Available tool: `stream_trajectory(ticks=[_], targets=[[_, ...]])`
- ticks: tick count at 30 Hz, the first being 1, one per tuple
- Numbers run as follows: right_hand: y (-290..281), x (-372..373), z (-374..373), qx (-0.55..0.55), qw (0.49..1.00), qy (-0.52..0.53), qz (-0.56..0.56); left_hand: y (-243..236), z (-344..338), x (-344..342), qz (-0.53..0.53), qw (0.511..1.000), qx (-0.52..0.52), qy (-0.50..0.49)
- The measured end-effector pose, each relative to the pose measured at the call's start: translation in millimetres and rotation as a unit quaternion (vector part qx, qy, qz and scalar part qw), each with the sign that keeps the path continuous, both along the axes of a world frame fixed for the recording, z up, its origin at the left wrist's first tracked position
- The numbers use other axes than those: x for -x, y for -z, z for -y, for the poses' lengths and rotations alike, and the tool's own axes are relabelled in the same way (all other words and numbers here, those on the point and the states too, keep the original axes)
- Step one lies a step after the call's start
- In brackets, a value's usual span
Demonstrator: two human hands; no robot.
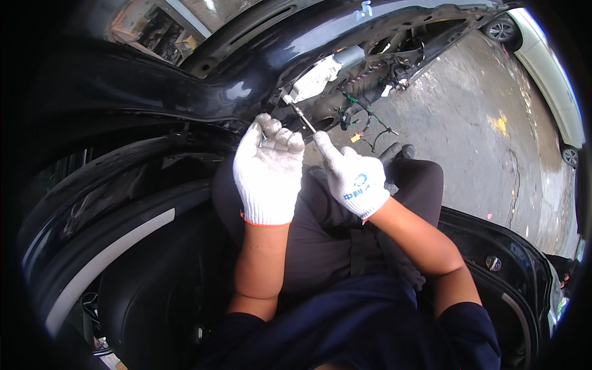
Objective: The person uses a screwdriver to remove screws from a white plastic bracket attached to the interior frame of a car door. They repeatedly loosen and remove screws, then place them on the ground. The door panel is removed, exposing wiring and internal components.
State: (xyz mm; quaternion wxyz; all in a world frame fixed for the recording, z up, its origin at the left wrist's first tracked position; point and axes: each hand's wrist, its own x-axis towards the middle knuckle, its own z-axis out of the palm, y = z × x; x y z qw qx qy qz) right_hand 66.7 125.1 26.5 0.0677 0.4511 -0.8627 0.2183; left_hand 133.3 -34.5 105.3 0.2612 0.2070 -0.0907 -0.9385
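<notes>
Lettering (356, 196) and an emblem (361, 179), both blue, mark the white glove of the right hand (353, 174), which pinches a slim metal tool (303, 118) reaching to the white part (316, 79) below the dark panel's (308, 34) pale scrawl (364, 9), while the left hand (269, 163) curls nearby, its grip impossible to tell.

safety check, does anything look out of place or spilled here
Beyond the right hand, wiring hangs loose and exposed by the dark car panel, not tucked away. A yellow patch stands out on the grey floor; spill or old stain, I can't tell.
</notes>
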Motion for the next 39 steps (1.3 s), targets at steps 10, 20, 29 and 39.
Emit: stream_trajectory(ticks=[10,20,29,39], targets=[[8,10,1,0.163,0.964,-0.056,0.201,1,1,3,0.011,1.0,0.002,-0.001],[-6,14,-1,0.152,0.898,-0.046,0.411,11,2,4,0.009,1.0,0.0,-0.005],[-27,-30,-24,0.184,0.884,0.057,0.425,24,3,0,0.048,0.998,0.04,-0.016],[-43,-39,-54,0.201,0.867,-0.078,0.448,25,-8,7,0.072,0.997,0.025,0.032]])
